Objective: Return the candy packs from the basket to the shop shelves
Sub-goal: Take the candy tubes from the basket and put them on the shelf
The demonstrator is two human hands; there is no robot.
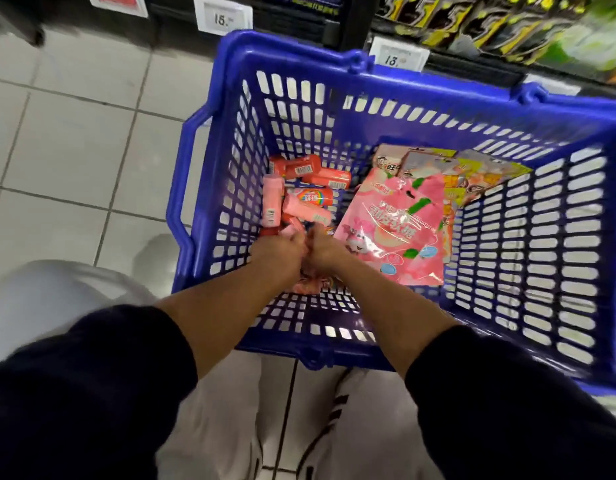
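A blue plastic basket (507, 126) stands on the floor in front of me. Several red and pink candy rolls (306, 195) lie in its left half. A large pink peach candy bag (400, 226) lies flat in the middle, over several yellow and orange packs (472, 174). My left hand (278, 254) and my right hand (322, 251) are both down inside the basket, side by side among the rolls. The left hand's fingers curl round a pink roll (288, 233). The right hand's fingers are curled among the rolls; what they hold is blurred.
Dark shop shelves run along the top, with white price tags (223, 15) and black-and-yellow packs (472, 22) at the upper right. The floor (74, 133) is pale tile. My legs and shoes (334, 410) stand just behind the basket.
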